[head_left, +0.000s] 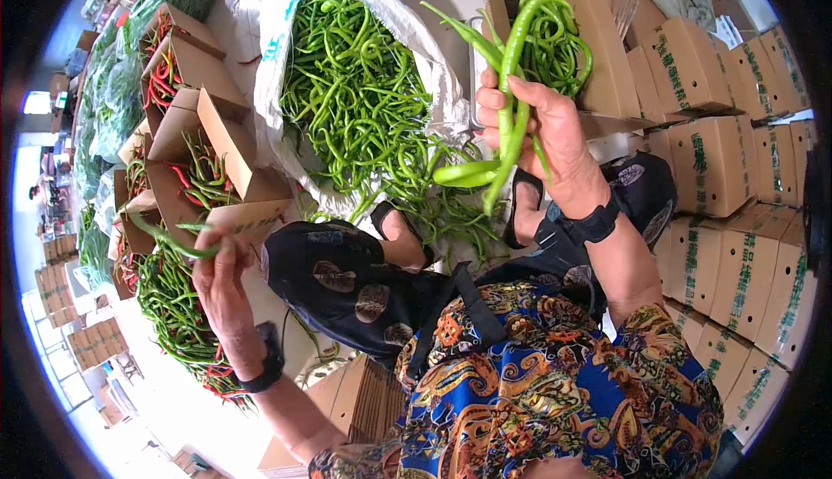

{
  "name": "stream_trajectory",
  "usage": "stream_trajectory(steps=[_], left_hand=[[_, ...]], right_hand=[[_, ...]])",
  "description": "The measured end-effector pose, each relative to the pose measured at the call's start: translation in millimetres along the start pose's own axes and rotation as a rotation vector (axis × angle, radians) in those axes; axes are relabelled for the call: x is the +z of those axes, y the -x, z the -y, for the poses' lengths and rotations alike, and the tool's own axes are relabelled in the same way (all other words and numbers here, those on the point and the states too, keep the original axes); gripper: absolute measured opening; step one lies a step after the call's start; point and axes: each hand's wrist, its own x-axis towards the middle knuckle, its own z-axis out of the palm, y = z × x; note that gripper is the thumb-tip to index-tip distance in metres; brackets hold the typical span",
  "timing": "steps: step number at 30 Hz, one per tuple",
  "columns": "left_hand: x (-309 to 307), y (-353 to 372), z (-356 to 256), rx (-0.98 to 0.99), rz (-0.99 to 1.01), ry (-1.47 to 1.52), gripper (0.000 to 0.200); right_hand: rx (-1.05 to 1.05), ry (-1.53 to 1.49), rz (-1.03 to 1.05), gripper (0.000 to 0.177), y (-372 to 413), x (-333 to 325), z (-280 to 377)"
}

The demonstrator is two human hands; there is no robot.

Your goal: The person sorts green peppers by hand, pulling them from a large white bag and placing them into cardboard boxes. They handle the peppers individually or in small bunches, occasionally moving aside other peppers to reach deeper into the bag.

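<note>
My right hand [555,137] is raised at upper right, its fingers closed round several long green chili peppers [516,42]. Just behind it stands a cardboard box holding more green chili peppers [548,50]. On the left, my left hand [224,284] pinches a single curved green chili pepper [165,238]. It hangs over a heap of green chili peppers [173,297] with some red ones at its lower end. Between the hands, a white woven sack [270,89] lies wide open, full of green chili peppers [347,89] that spill out onto the floor by my feet.
Open cardboard boxes [227,137] with red and mixed peppers line the left side. Printed cartons [711,163] are stacked along the right. Flattened cardboard [368,397] stands below, near my left arm. Plastic-bagged greens [108,98] lie at far left.
</note>
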Motion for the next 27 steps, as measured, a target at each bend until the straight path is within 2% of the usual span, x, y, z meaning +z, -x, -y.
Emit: stream_trajectory(steps=[1, 2, 3, 4, 6, 9, 12, 14, 18, 19, 20, 22, 24, 26, 27], left_hand=[[-20.6, 0.1, 18.8, -0.082, -0.006, -0.224, 0.028], [-61.8, -1.1, 65.4, -0.144, 0.075, -0.299, 0.033], [-87.7, 10.5, 94.8, -0.024, 0.079, -0.769, 0.042], [-88.5, 26.9, 98.9, -0.036, 0.014, -1.31, 0.049], [-68.3, 49.2, 87.9, 0.103, -0.171, -0.992, 0.045], [12.1, 64.9, 1.9, -0.068, -0.148, -0.183, 0.04], [73.7, 67.4, -35.8, -0.009, -0.05, -0.003, 0.031], [103.3, 63.6, -42.3, 0.051, 0.162, 0.019, 0.029], [140.9, 52.6, -29.4, -0.039, 0.452, 0.164, 0.026], [145.5, 51.0, -24.9, -0.064, 0.472, 0.23, 0.027], [147.8, 50.8, -25.7, -0.101, 0.47, 0.256, 0.027], [148.5, 49.5, -31.4, -0.171, 0.465, 0.305, 0.027], [143.2, 45.6, -36.9, -0.153, 0.446, 0.305, 0.027], [131.8, 37.0, -29.7, -0.097, 0.475, 0.405, 0.028], [124.2, 32.1, -28.3, -0.113, 0.445, 0.364, 0.03]], right_hand=[[0.01, -0.024, -0.007, 0.026, -0.9, -2.2, -0.6], [0.018, -0.047, -0.013, 0.026, -1.1, -3.1, -1.0], [0.0, -0.072, 0.002, 0.025, 0.0, -2.9, -2.4], [-0.008, -0.057, -0.015, 0.026, 0.8, -2.9, -3.8], [-0.031, -0.022, -0.058, 0.026, 2.5, -4.0, -5.7], [-0.021, -0.034, -0.057, 0.026, 0.8, -6.6, -8.3], [-0.039, -0.015, -0.085, 0.024, -0.2, 4.4, -13.9], [-0.068, 0.024, -0.112, 0.023, 4.4, 9.0, -15.5], [-0.197, 0.113, -0.137, 0.021, 14.7, 16.0, 12.8], [-0.229, 0.125, -0.186, 0.022, 16.3, 13.0, 30.3], [-0.26, 0.102, -0.142, 0.021, 17.6, 12.1, 49.8], [-0.371, 0.231, -0.146, 0.023, 22.7, 10.8, 95.4], [-0.416, 0.291, -0.195, 0.022, 28.9, 12.9, 138.2], [-0.419, 0.363, -0.118, 0.031, 30.9, -0.1, 172.3], [-0.381, 0.338, -0.171, 0.035, 29.6, -8.2, 180.2]])
